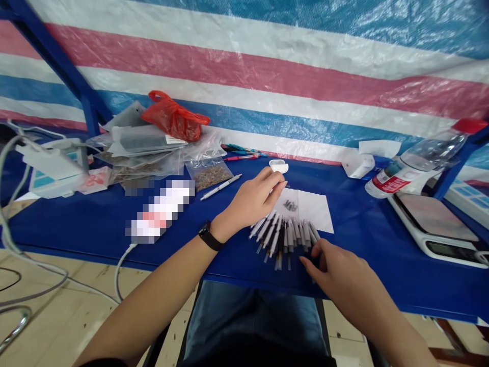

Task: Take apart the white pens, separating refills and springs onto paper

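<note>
A row of several slim pens or pen refills (284,235) lies fanned on the blue table (87,224), just below a white paper sheet (313,208) that carries a small heap of tiny metal parts (291,205). My left hand (254,200), with a black watch at the wrist, rests over the upper left end of the row, fingers curled and pinched together near the paper. My right hand (336,270) lies at the lower right end of the row, fingertips bent down onto the pens. What either hand grips is hidden.
A digital scale (435,221) and a lying plastic bottle (416,165) sit at the right. Clear bags (145,153), a red plastic bag (173,120), a white pen (220,187), a small white dish (278,165) and a white box (357,164) lie behind. A cable (122,262) hangs off the front edge.
</note>
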`<state>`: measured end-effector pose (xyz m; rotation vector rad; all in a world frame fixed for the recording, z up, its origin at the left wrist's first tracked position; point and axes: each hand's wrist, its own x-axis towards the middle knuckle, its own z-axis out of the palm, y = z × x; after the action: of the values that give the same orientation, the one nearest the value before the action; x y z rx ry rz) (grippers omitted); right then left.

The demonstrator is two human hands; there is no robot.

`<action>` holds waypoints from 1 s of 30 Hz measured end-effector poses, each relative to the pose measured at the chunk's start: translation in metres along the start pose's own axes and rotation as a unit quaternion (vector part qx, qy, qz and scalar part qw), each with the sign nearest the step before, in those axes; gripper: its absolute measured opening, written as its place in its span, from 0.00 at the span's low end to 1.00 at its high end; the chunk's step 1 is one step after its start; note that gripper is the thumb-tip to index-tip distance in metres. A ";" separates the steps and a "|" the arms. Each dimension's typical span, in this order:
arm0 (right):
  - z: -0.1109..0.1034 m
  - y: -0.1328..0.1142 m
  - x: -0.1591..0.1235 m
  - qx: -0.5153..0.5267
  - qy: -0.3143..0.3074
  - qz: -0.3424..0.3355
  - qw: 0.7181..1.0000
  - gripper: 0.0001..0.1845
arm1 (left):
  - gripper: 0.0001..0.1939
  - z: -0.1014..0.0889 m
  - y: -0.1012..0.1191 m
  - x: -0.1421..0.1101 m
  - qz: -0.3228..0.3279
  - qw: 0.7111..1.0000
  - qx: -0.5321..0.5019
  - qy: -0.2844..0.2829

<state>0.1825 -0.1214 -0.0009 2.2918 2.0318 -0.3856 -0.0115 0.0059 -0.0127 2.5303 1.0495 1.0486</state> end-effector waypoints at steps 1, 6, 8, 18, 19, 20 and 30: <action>0.001 0.000 0.002 0.004 -0.009 0.000 1.000 0.10 | 0.11 0.000 0.000 0.000 0.000 1.000 0.005 0.001; 0.006 0.005 0.008 0.038 -0.027 -0.002 0.999 0.11 | 0.12 -0.002 -0.001 0.000 -0.002 1.000 0.022 -0.001; 0.006 0.007 0.008 0.045 -0.028 0.015 0.999 0.10 | 0.12 -0.002 -0.001 0.000 -0.002 1.000 0.027 -0.004; 0.003 0.008 -0.004 0.070 0.005 0.010 0.997 0.10 | 0.12 -0.003 0.002 0.000 -0.002 1.000 0.018 -0.021; 0.005 0.012 -0.006 0.075 0.015 0.002 0.997 0.10 | 0.12 -0.003 0.002 0.000 -0.002 1.000 0.017 -0.021; 0.006 0.015 -0.007 0.081 0.026 -0.006 0.996 0.10 | 0.12 -0.003 0.002 0.000 -0.002 1.000 0.018 -0.022; -0.006 0.039 -0.031 0.340 -0.139 -0.062 0.928 0.08 | 0.14 -0.002 0.003 -0.001 0.013 0.999 0.015 -0.028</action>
<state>0.2181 -0.1551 0.0069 2.2177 2.1152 -1.5387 -0.0113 0.0028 -0.0102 2.5874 1.0277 0.9685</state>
